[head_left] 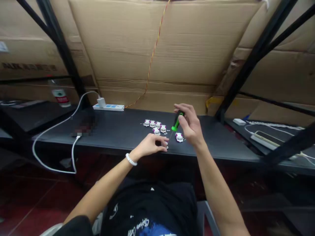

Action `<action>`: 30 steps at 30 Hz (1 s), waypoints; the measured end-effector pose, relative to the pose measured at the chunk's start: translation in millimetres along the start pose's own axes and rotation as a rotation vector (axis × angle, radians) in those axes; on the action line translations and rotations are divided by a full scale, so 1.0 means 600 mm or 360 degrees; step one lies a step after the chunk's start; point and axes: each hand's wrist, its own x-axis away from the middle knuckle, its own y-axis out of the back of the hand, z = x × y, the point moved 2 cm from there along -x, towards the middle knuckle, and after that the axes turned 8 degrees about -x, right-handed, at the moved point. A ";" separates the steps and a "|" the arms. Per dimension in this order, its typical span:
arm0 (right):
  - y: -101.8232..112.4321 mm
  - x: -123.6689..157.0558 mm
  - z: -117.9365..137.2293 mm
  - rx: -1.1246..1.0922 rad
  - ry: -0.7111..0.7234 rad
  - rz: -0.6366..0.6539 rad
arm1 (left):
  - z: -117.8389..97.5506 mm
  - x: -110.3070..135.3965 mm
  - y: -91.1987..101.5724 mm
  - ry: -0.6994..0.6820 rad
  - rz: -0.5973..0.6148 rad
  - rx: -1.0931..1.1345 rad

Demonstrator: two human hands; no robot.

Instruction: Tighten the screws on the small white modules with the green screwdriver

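Note:
My right hand (189, 123) is closed around the black and green handle of a screwdriver (176, 123). Its thin shaft slants down and left toward my left hand (154, 144). Thumb and fingers of that left hand grip a small white and purple part (166, 144) at the table's front, mostly covered by the fingers. Whether the screwdriver tip touches the part is too small to tell. Just right of the shaft lies a similar white and purple part (179, 137). Several more of these parts (157, 125) sit in a cluster behind my left hand.
The dark table (118, 131) carries a white power strip (113, 107) with a charger and a white cable (50, 127) looping over the front edge. A water bottle (61, 95) stands at left. Black metal posts (253, 62) flank the table; a phone (269, 138) lies at right.

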 end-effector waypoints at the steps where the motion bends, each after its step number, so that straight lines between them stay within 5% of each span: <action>1: 0.001 0.000 -0.001 -0.0133 -0.0050 0.0070 | -0.001 0.000 0.000 -0.0002 0.0000 0.0000; 4: 0.007 -0.002 -0.004 -0.0341 -0.0158 0.0159 | -0.004 0.000 0.001 0.0007 0.0000 0.0000; 10: 0.009 -0.008 0.018 0.0244 0.0043 -0.0070 | -0.006 0.001 0.002 0.0033 0.0009 0.0004; 15: -0.005 -0.003 0.018 -0.0303 -0.0197 0.0169 | -0.002 0.000 0.001 0.0046 0.0010 0.0019; 21: -0.003 -0.008 0.009 0.0285 0.0007 -0.0286 | -0.002 0.000 0.001 0.0057 -0.0004 0.0033; 24: -0.005 -0.003 0.004 0.0298 0.0076 -0.0156 | -0.002 -0.001 -0.001 0.0044 -0.0003 0.0040; 30: 0.002 0.004 -0.005 -0.0345 -0.0091 0.0279 | -0.001 0.000 -0.001 0.0019 -0.0003 0.0033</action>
